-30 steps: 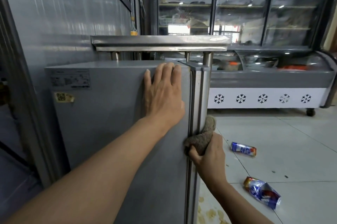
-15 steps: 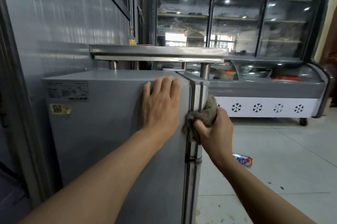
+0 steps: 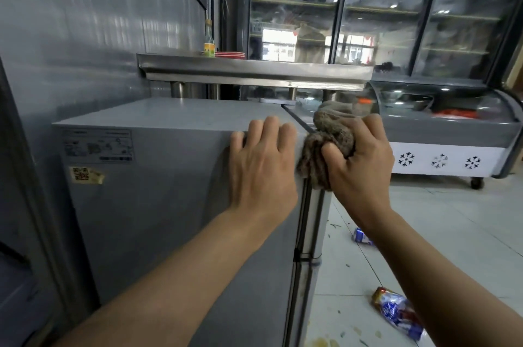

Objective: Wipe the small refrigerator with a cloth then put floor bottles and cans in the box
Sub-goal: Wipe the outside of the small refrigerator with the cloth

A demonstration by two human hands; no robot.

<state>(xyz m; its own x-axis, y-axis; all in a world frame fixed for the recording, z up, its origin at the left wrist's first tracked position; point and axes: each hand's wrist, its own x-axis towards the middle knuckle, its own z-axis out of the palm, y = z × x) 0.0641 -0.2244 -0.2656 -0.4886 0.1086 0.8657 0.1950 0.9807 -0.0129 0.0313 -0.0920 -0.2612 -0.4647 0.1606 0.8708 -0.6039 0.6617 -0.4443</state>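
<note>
At the small grey metal refrigerator's (image 3: 158, 205) top corner, my left hand (image 3: 261, 168) is bracing flat while my right hand (image 3: 359, 165) is clenching the brown cloth (image 3: 328, 134); at five o'clock, two crushed blue cans (image 3: 399, 312) are waiting, no box visible.

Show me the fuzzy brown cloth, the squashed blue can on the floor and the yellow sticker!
Fuzzy brown cloth (image 3: 329, 131), head view, on its bunched middle above the fingers.
Squashed blue and red can (image 3: 397, 312), head view, on its crumpled side.
Yellow sticker (image 3: 85, 174), head view, on its printed square code.
</note>
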